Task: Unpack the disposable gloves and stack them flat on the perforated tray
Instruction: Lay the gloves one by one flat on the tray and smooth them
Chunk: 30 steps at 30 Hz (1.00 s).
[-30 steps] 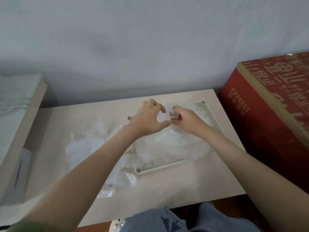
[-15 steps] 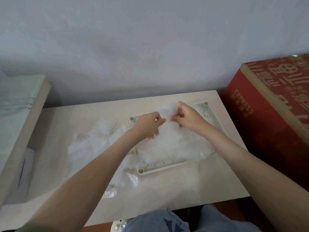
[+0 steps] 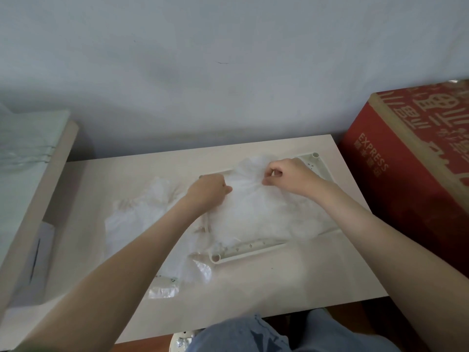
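As left hand [image 3: 208, 189] & right hand [image 3: 291, 177] each pinch the top glove [image 3: 253, 209], it's prob. featherlight, clingy film, so hold the edges.

A plain pale grey-blue wall [image 3: 228, 59] filled the upper half of the view, unbroken except for a small dark mark [image 3: 223, 63]. Soft, even light fell across it, with a dim shadow gathered where it met the furniture. A light beige table [image 3: 291, 283] stood against the wall. Just beside its right edge sat a large red cardboard box [image 3: 418, 174] printed "EXPRESS". To the left, a pale wooden board [image 3: 38, 199] edged a raised surface covered in pale green sheeting [image 3: 22, 148]. Reddish-brown floor [image 3: 342, 311] showed below the table's near edge.
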Motion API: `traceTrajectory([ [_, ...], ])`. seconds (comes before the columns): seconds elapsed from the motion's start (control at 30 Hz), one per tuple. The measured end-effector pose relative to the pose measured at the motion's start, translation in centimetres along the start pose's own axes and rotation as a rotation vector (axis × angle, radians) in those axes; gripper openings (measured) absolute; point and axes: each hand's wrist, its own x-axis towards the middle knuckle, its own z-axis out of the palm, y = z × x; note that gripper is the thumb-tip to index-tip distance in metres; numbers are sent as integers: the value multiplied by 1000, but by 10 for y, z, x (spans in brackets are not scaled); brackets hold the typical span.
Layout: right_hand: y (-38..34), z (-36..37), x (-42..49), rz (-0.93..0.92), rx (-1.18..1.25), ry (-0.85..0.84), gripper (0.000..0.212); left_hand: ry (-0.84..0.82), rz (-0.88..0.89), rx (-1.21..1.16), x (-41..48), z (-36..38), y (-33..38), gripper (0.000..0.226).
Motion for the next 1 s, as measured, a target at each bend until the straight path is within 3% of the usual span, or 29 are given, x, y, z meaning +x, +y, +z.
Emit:
traceTrajectory([
  [0.13,-2,-5,2,21,-144,15,18,81,-24,201,-1,3,2,30],
  [0.23,1,-4,1,40,-86,31,17,330,24,353,-7,10,11,39],
  [0.37,4,-2,0,75,17,17,14,666,187,297,-9,29,20,36],
  [0.5,6,-4,-3,64,34,7,13,641,236,231,0,42,18,46],
  [0.73,3,-7,-6,21,-5,-63,32,742,307,306,17,60,12,72],
  [0.87,-9,-3,-2,-35,-28,-81,11,788,372,358,22,67,7,77],
  [1.0,-15,6,5,-44,113,34,11,892,445,329,27,73,3,67],
])
